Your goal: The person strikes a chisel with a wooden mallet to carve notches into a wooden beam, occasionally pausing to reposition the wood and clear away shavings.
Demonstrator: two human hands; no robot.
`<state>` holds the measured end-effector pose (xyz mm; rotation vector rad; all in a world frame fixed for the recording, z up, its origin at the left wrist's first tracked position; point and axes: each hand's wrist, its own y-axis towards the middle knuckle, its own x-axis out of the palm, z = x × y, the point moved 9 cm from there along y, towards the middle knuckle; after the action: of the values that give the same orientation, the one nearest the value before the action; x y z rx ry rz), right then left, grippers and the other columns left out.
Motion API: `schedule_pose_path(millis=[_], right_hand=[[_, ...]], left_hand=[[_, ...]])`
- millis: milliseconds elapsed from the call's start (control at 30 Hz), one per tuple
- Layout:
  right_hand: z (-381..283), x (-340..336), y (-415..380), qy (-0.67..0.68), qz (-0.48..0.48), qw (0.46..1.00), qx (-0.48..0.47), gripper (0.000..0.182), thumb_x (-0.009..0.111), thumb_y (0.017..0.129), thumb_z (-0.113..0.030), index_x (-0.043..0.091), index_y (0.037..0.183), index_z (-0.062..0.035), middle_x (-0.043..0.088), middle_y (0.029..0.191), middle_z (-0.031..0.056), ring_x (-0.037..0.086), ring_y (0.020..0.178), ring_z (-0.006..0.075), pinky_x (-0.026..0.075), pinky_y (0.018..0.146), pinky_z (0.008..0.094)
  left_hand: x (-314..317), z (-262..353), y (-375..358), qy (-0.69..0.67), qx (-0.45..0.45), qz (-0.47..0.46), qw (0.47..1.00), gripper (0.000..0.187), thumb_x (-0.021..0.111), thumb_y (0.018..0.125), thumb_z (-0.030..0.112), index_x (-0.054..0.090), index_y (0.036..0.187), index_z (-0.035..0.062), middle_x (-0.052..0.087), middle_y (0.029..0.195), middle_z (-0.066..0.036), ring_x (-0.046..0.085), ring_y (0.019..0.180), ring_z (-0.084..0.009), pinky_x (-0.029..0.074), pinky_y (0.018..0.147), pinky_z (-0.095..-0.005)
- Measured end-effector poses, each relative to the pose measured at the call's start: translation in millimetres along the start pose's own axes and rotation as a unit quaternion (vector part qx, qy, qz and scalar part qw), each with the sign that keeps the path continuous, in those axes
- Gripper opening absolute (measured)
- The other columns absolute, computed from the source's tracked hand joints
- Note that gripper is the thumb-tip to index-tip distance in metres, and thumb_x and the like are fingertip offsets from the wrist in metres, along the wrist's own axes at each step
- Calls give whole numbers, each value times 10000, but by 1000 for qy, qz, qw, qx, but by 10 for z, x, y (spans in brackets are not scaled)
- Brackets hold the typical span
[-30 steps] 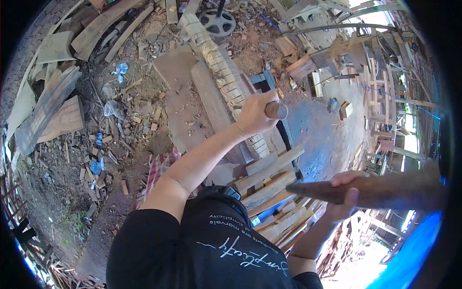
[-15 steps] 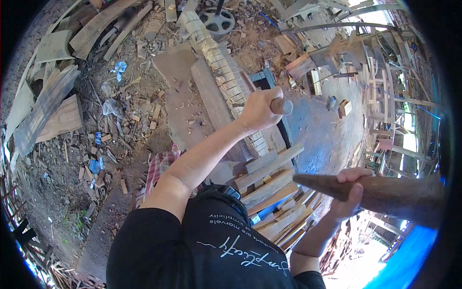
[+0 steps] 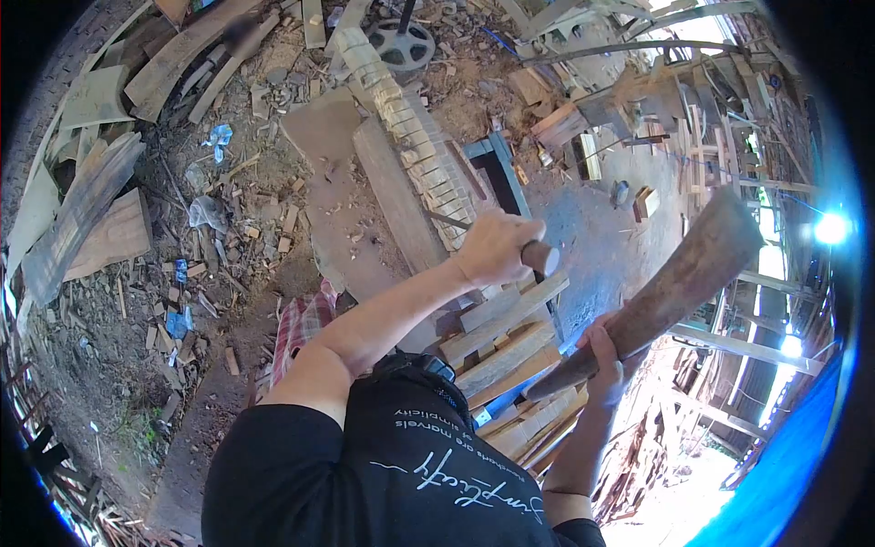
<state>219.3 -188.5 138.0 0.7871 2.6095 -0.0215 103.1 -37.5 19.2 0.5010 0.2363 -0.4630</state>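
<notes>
My left hand (image 3: 497, 248) is closed around a chisel; the round butt of its wooden handle (image 3: 540, 258) sticks out to the right of the fist. The dark chisel blade (image 3: 447, 220) points left and overlaps the long timber (image 3: 410, 137), whose pale face is cut with a row of notches. Farther right, my right hand (image 3: 602, 354) grips a wooden mallet (image 3: 688, 273) by its narrow part. The mallet's thick end is raised up and to the right, apart from the chisel handle, while its thin end points down toward my body.
Sawn boards (image 3: 510, 346) lie stacked close in front of me. A plank (image 3: 401, 196) runs beside the notched timber, and a blue-grey frame (image 3: 503, 169) stands to its right. Wood scraps (image 3: 292, 223) litter the dirt floor, with a spoked wheel (image 3: 401, 46) at the back.
The mallet has turned, its thick end rising from the far right to the upper right. My left hand has shifted slightly right and down, and the chisel blade now shows.
</notes>
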Motion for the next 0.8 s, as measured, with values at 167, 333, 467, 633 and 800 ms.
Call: schedule_pose_path(millis=[167,333,467,633,800], right_hand=[[143,-27,-122,-24,-14,1000,0,573,685,749,-45,400,1243,6,563,774,71,560,608,158,474,595,287],[745,-103,-227,-56,13,991,123,772,837,646,-184,430,1271,16,576,1045,131,558,953,208,454,838,337],[1016,-30,-409,-106,-13,985,134,594,807,687,-183,507,1162,11,597,1005,104,560,919,175,455,810,323],[1746,-226,-943,-115,-24,965,235,597,803,689,-187,503,1164,15,616,887,62,576,775,143,474,720,297],[1757,-203,-1167,-111,-23,946,303,621,803,694,-179,489,1192,18,606,861,56,569,678,125,468,601,270]], left_hand=[[-166,234,39,-39,85,58,994,234,706,628,130,513,759,123,584,691,-54,603,675,-304,427,578,-400],[-97,165,-22,-20,91,-23,995,235,698,625,117,529,788,118,590,706,-71,611,691,-323,440,590,-428],[-25,-333,-305,71,17,-141,987,249,706,637,140,547,827,124,604,714,-93,624,721,-346,469,615,-454],[-318,-555,-562,137,-12,-218,966,243,719,638,153,569,829,130,608,696,-96,630,708,-334,486,614,-437],[-47,146,-491,26,118,-124,985,246,750,636,159,568,802,146,602,713,-39,612,672,-271,458,595,-383]])
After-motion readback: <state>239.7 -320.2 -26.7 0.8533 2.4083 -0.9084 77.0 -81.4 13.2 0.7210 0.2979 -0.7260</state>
